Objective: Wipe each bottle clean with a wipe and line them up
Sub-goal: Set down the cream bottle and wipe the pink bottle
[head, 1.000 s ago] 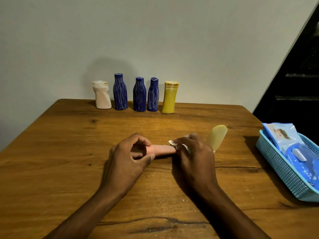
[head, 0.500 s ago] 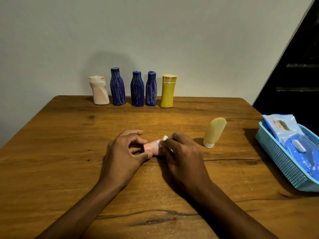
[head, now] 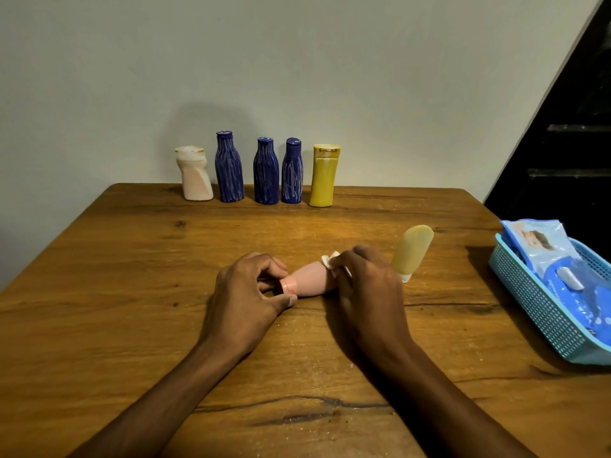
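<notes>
The head view looked down on a wooden table (head: 132,292) set against a pale wall (head: 297,61). Near the table's middle, the left hand (head: 246,300) pinched the capped end of a pink bottle (head: 309,279) between curled fingers and thumb, the bottle lying on its side just above the wood. The right hand (head: 367,287) curled round the bottle's other end, pressing a white wipe (head: 330,260) against it; only a small corner of the wipe showed above the fingers. Just beyond the right hand stood a pale yellow tube (head: 413,249), cap down and tilted to the right, close to the knuckles but apart from them. Along the far edge, near the wall, five bottles stood upright in a row: a cream bottle (head: 194,175), three blue bottles (head: 266,171) and a yellow bottle (head: 324,176), each just beside the next. Bare wood stretched between that row and the hands, and across the whole left side of the table. At the right edge sat a blue basket (head: 542,312), partly cut off by the frame, holding a wipe pack (head: 542,249). A strip of open tabletop lay between the basket and the tube. Both forearms reached in from the near edge.
</notes>
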